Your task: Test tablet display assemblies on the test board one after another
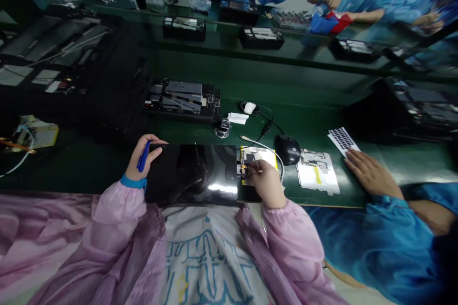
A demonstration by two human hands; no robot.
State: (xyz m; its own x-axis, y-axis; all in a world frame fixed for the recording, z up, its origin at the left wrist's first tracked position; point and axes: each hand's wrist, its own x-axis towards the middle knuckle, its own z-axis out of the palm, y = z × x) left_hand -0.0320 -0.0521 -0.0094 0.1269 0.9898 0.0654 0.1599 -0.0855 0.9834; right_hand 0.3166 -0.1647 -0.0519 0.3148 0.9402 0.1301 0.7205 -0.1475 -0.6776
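Note:
A glossy black tablet screen [193,171] lies flat in front of me near the table's edge. Thumb on top, my left hand [139,159] grips its upper left corner; a blue pen-like tool [143,156] is tucked in the same hand. At the screen's right side is a small circuit board [244,167] on a white, yellow-edged piece [270,156]. The fingers of my right hand [266,181] are pinched together over this board; what they hold, if anything, is hidden. A white cable [266,147] curves past that hand.
A black mouse [287,149] and a silver plate with parts [318,171] are to the right. A co-worker's hand [374,174] touches a label sheet [343,140]. Behind are a black tray of tablet parts [184,100] and a coiled cable [250,108]. Stacked trays [60,57] stand left.

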